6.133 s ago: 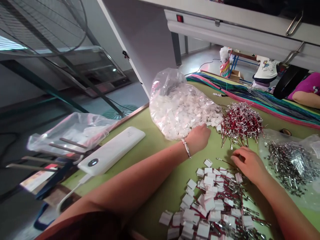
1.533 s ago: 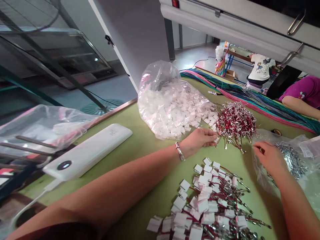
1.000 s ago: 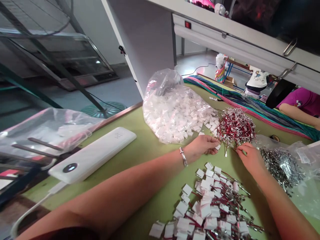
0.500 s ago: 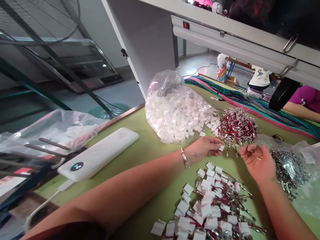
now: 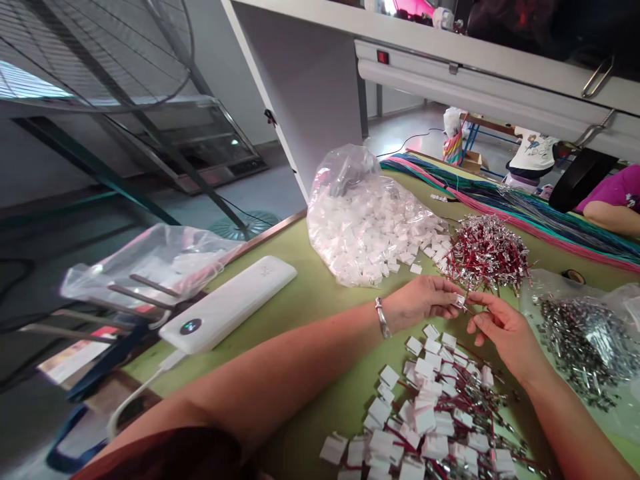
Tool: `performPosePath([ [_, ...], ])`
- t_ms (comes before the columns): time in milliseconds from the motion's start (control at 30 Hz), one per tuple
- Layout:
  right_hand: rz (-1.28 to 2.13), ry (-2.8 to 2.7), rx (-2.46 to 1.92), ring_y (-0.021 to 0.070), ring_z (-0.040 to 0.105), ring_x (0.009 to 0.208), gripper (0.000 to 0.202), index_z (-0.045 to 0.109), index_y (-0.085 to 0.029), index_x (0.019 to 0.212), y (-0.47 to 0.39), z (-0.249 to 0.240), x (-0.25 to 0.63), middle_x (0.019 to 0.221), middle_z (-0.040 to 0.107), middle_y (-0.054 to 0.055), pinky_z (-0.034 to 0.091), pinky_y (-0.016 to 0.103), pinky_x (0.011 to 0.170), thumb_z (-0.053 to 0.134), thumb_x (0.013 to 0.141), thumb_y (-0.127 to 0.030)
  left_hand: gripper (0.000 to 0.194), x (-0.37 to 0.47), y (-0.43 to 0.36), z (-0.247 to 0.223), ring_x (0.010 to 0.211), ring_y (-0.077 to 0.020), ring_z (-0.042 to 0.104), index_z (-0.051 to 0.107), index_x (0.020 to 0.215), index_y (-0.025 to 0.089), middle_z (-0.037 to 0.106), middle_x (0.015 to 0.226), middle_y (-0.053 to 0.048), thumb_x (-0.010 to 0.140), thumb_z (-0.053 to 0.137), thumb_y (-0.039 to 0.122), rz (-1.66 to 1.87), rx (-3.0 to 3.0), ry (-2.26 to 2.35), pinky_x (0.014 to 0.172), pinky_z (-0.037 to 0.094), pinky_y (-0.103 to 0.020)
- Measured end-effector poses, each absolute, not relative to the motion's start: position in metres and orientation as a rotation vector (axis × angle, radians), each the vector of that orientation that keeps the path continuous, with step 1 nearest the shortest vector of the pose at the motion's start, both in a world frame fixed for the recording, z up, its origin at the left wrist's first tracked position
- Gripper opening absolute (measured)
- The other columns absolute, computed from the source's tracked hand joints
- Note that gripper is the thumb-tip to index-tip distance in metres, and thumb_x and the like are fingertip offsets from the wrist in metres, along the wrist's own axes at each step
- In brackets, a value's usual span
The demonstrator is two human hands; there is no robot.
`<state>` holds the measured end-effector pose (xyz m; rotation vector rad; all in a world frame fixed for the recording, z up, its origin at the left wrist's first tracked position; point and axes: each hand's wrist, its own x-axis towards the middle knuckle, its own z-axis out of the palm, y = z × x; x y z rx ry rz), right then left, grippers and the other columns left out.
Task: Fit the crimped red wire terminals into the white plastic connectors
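Note:
My left hand [image 5: 433,297], with a metal bracelet at its wrist, pinches a small white plastic connector housing [image 5: 459,301]. Close against it, my right hand [image 5: 497,321] has thumb and forefinger drawn together on a thin terminal lead [image 5: 470,310], mostly hidden by the fingers. Whether the lead's tip is inside the housing cannot be made out. Just beyond both hands lies a heap of short red wires with silvery terminals [image 5: 487,250]. Nearer to me is a pile of white housings fitted with red wires [image 5: 425,420].
A clear plastic bag of loose white housings [image 5: 370,220] stands behind my left hand. To the right lies a bag of metal terminals [image 5: 580,340]. A white power bank [image 5: 230,303] with a cable is on the left. Coloured wire bundles [image 5: 530,213] run along the back; a person's arm [image 5: 617,217] shows beyond.
My right hand has turned over from palm up, with a small metal piece on its fingers, and moved left to meet the housing. My left hand still holds the housing. The view has shifted slightly.

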<state>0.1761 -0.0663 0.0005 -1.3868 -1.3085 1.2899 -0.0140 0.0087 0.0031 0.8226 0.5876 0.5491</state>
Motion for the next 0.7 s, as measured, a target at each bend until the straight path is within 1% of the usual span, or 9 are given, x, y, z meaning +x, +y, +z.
performPosePath([
  [67, 1.308, -1.295, -1.468, 0.0116, 0.055, 0.051, 0.042, 0.060, -0.018, 0.112, -0.0669, -0.0002, 0.1761, 0.063, 0.063, -0.002, 0.048, 0.028, 0.056, 0.064, 0.079, -0.043, 0.011, -0.0138, 0.0089, 0.0025, 0.058, -0.0071, 0.061, 0.066, 0.088, 0.011, 0.067, 0.067, -0.003, 0.078, 0.070, 0.014, 0.550, 0.831, 0.590, 0.063, 0.046, -0.022],
  [100, 1.315, -1.292, -1.496, 0.0113, 0.053, 0.048, 0.039, 0.063, -0.018, 0.105, -0.0672, -0.0004, 0.1759, 0.060, 0.062, -0.002, 0.047, 0.027, 0.052, 0.063, 0.078, -0.046, 0.011, -0.0137, 0.0091, 0.0018, 0.057, -0.0071, 0.061, 0.066, 0.088, 0.011, 0.067, 0.067, -0.003, 0.078, 0.070, 0.014, 0.549, 0.835, 0.594, 0.062, 0.046, -0.022],
  [167, 1.303, -1.302, -1.537, 0.0093, 0.047, 0.042, 0.036, 0.064, -0.018, 0.087, -0.0678, -0.0002, 0.1752, 0.060, 0.061, -0.001, 0.040, 0.024, 0.043, 0.061, 0.078, -0.052, 0.012, -0.0134, 0.0098, -0.0001, 0.056, -0.0072, 0.060, 0.066, 0.088, 0.011, 0.067, 0.068, -0.003, 0.078, 0.070, 0.014, 0.549, 0.842, 0.599, 0.061, 0.046, -0.022],
  [200, 1.282, -1.311, -1.556, 0.0080, 0.043, 0.040, 0.036, 0.064, -0.018, 0.081, -0.0681, 0.0004, 0.1748, 0.061, 0.061, -0.001, 0.035, 0.022, 0.039, 0.060, 0.078, -0.054, 0.012, -0.0133, 0.0103, -0.0011, 0.056, -0.0072, 0.060, 0.066, 0.088, 0.011, 0.067, 0.069, -0.003, 0.078, 0.071, 0.014, 0.552, 0.844, 0.604, 0.060, 0.046, -0.022],
  [267, 1.224, -1.321, -1.577, 0.0063, 0.037, 0.038, 0.037, 0.063, -0.019, 0.075, -0.0685, 0.0027, 0.1740, 0.060, 0.058, -0.002, 0.026, 0.021, 0.036, 0.061, 0.076, -0.056, 0.013, -0.0134, 0.0113, -0.0025, 0.057, -0.0073, 0.060, 0.066, 0.089, 0.011, 0.068, 0.070, -0.004, 0.078, 0.071, 0.015, 0.565, 0.843, 0.619, 0.061, 0.046, -0.023],
  [333, 1.173, -1.317, -1.588, 0.0062, 0.034, 0.039, 0.037, 0.063, -0.018, 0.075, -0.0687, 0.0050, 0.1733, 0.057, 0.054, -0.003, 0.022, 0.021, 0.036, 0.062, 0.075, -0.056, 0.012, -0.0136, 0.0121, -0.0027, 0.057, -0.0071, 0.060, 0.066, 0.089, 0.010, 0.068, 0.071, -0.005, 0.079, 0.070, 0.014, 0.576, 0.840, 0.638, 0.061, 0.047, -0.023],
  [433, 1.148, -1.333, -1.603, 0.0068, 0.033, 0.041, 0.037, 0.063, -0.018, 0.073, -0.0688, 0.0054, 0.1727, 0.055, 0.051, -0.003, 0.020, 0.021, 0.038, 0.061, 0.077, -0.055, 0.009, -0.0137, 0.0118, -0.0011, 0.056, -0.0066, 0.060, 0.065, 0.089, 0.011, 0.068, 0.070, -0.004, 0.080, 0.068, 0.013, 0.574, 0.844, 0.644, 0.060, 0.046, -0.022],
  [533, 1.170, -1.409, -1.594, 0.0088, 0.036, 0.045, 0.037, 0.062, -0.019, 0.072, -0.0690, 0.0015, 0.1728, 0.054, 0.049, -0.003, 0.024, 0.022, 0.041, 0.057, 0.080, -0.055, 0.008, -0.0133, 0.0099, 0.0011, 0.054, -0.0065, 0.060, 0.065, 0.087, 0.012, 0.066, 0.066, -0.002, 0.079, 0.069, 0.014, 0.557, 0.859, 0.631, 0.058, 0.045, -0.021],
  [700, 1.176, -1.456, -1.580, 0.0100, 0.039, 0.048, 0.034, 0.062, -0.019, 0.074, -0.0698, -0.0011, 0.1724, 0.054, 0.048, -0.004, 0.027, 0.022, 0.044, 0.054, 0.084, -0.051, 0.014, -0.0132, 0.0079, 0.0027, 0.055, -0.0069, 0.060, 0.065, 0.088, 0.012, 0.066, 0.064, -0.001, 0.077, 0.072, 0.017, 0.547, 0.873, 0.614, 0.058, 0.045, -0.021],
])
